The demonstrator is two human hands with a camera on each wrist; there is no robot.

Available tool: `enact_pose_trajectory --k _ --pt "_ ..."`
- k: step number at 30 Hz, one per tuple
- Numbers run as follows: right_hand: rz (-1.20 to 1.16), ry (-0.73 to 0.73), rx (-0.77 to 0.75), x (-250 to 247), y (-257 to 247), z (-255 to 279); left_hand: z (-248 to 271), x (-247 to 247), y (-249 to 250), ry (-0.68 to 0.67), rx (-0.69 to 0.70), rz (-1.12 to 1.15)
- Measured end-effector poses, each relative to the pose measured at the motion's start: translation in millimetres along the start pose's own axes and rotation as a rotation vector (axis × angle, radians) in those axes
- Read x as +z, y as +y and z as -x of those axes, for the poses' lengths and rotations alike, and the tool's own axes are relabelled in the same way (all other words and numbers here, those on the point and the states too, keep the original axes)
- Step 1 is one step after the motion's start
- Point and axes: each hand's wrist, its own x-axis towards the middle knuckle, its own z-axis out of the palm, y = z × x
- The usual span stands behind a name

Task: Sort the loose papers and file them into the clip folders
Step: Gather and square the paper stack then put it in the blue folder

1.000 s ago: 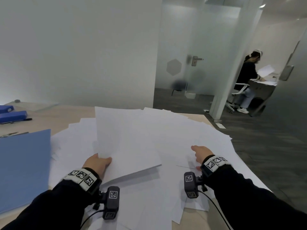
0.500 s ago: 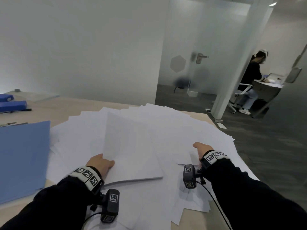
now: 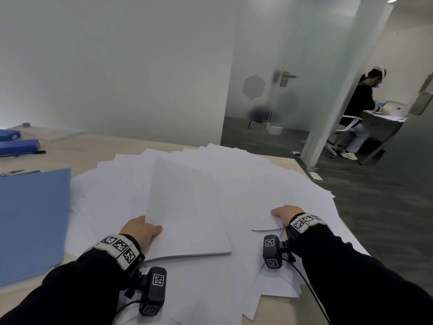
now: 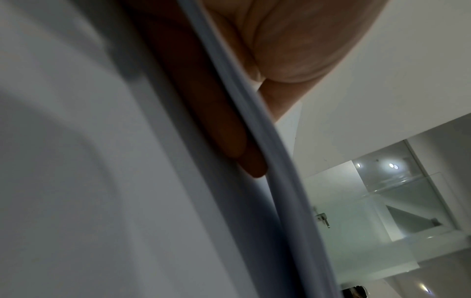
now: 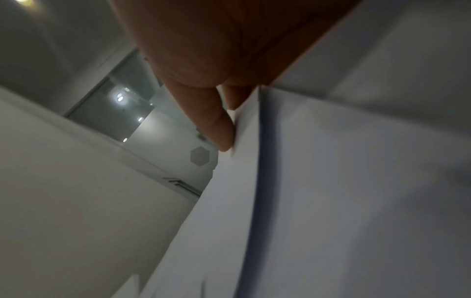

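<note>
While my left hand (image 3: pixel 140 231) keeps pinching the neat white paper stack (image 3: pixel 185 214), now lowered onto the fanned loose sheets (image 3: pixel 257 179) | right hand (image 3: pixel 287 213) pinches one sheet's corner (image 3: pixel 264 222) | blue folder (image 3: pixel 32 221) left.

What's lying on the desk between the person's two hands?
Only overlapping loose white sheets, seen in the head view: the stack gripped by the left hand reaches toward the right hand.

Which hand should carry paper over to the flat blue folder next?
Probably left. The left hand already grips a gathered white paper stack, and the flat blue folder lies on its side.
</note>
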Motion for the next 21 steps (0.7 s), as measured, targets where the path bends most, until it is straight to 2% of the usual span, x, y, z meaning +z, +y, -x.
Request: enact_pose_trajectory --k 5,10,15,19,21 --pt "0.092 0.08 -0.164 3 1 -6 1 1 -1 0.006 0.005 0.021" --pt "0.188 0.221 -0.236 -3 -6 3 -2 2 -4 0.015 -0.009 0.064" --pt "0.111 0.234 -0.296 -3 -11 6 -2 2 -4 0.004 -0.002 0.055" --pt "0.038 0.242 -0.289 -2 -9 6 -2 2 -4 0.001 -0.015 0.063" --pt "-0.08 0.168 -0.272 1 -7 7 -4 2 -5 0.011 -0.027 0.092"
